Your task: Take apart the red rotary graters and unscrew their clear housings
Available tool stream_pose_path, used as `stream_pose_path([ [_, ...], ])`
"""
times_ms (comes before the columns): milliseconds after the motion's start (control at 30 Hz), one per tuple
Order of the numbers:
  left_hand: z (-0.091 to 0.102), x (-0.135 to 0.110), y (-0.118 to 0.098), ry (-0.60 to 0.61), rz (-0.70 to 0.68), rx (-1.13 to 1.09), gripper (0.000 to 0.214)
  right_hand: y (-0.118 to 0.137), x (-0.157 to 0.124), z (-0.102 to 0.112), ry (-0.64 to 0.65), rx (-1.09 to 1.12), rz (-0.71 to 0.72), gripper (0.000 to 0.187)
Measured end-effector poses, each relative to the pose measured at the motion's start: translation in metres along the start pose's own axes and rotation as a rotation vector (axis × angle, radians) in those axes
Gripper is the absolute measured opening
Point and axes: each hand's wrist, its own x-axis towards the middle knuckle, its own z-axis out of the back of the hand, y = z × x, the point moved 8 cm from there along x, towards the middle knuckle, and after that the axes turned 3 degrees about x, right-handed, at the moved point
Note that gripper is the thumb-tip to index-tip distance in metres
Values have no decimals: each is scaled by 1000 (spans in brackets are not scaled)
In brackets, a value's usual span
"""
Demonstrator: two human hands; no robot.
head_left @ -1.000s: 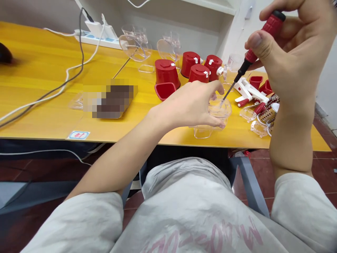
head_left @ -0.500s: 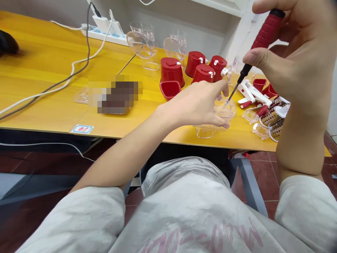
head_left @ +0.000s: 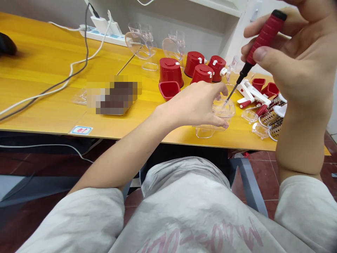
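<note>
My right hand (head_left: pixel 292 52) is closed round the red handle of a screwdriver (head_left: pixel 265 37). The screwdriver slants down to the left, its tip inside a clear plastic part (head_left: pixel 226 109) near the table's front edge. My left hand (head_left: pixel 200 105) grips that clear part from the left, thumb at the near side and fingers at the far side. Part of it is hidden behind the hand, and a clear loop of plastic shows below the wrist. Whether a screw sits under the tip is too small to tell.
Several red cups (head_left: pixel 171 72) stand behind my left hand, with a red tray-like piece (head_left: pixel 170 90) before them. White-and-red handles (head_left: pixel 252 94) and metal grater drums (head_left: pixel 275 117) lie to the right. Clear plastic bodies (head_left: pixel 142 45), a power strip (head_left: pixel 105 35) and cables (head_left: pixel 71 72) are farther back.
The fingers of my right hand have shifted round the screwdriver handle, now more spread along it. My left hand and the clear plastic part stay almost where they were.
</note>
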Motion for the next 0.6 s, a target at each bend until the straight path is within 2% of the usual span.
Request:
stream_pose_path([
  [67, 0, 0, 0, -1, -3, 2, 82, -2, -1, -1, -20, 84, -12, 36],
  [100, 0, 0, 0, 2, 0, 4, 82, -2, -1, 0, -24, 49, -12, 36],
  [200, 0, 0, 0, 15, 12, 14, 80, 1, -3, 2, -16, -215, -27, 46],
  [267, -1, 0, 0, 15, 11, 13, 80, 6, -5, 2, 10, -285, -41, 52],
  [400, -1, 0, 0, 12, 11, 6, 82, 10, -9, -4, 4, -67, -45, 51],
  [533, -1, 0, 0, 16, 19, 7, 81, 5, -12, 9, -128, 88, 59, 45],
  [600, 0, 0, 0, 12, 13, 2, 82, -10, -15, 16, -110, 75, -39, 48],
])
